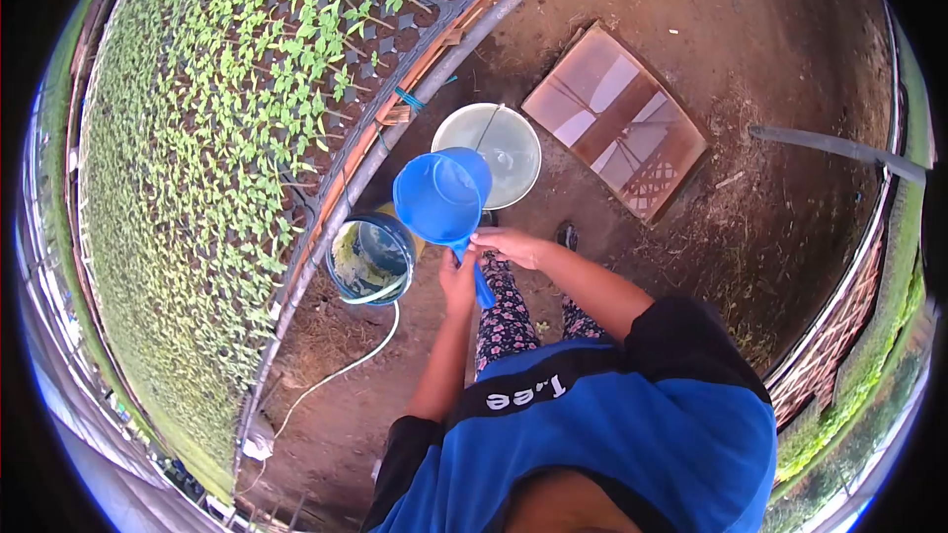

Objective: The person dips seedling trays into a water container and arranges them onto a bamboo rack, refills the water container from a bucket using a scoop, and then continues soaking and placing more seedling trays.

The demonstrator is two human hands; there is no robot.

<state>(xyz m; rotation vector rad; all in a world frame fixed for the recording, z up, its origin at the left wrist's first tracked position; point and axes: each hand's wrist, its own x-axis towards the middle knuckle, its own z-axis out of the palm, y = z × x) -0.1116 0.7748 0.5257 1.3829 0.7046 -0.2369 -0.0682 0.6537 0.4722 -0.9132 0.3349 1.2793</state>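
A blue water dipper (441, 195) is held out in front of me, its bowl tilted and its handle pointing back toward my body. My left hand (457, 281) is closed around the handle below the bowl. On the other side, my right hand (511, 246) has its fingers gathered at the top of the handle, where it meets the bowl. Just beyond the dipper stands a white bucket (523, 163) of cloudy water, partly hidden by the bowl. To the left of my left hand is a dark bucket (370, 259) with a pale handle.
A long raised bed of green seedlings (237, 89) runs along the left, edged by a grey pipe (346, 199). A shallow rectangular basin (620, 123) with reflections lies ahead right. A pale hose (341, 370) trails over the soil. A grey pole (834, 145) juts in from the right.
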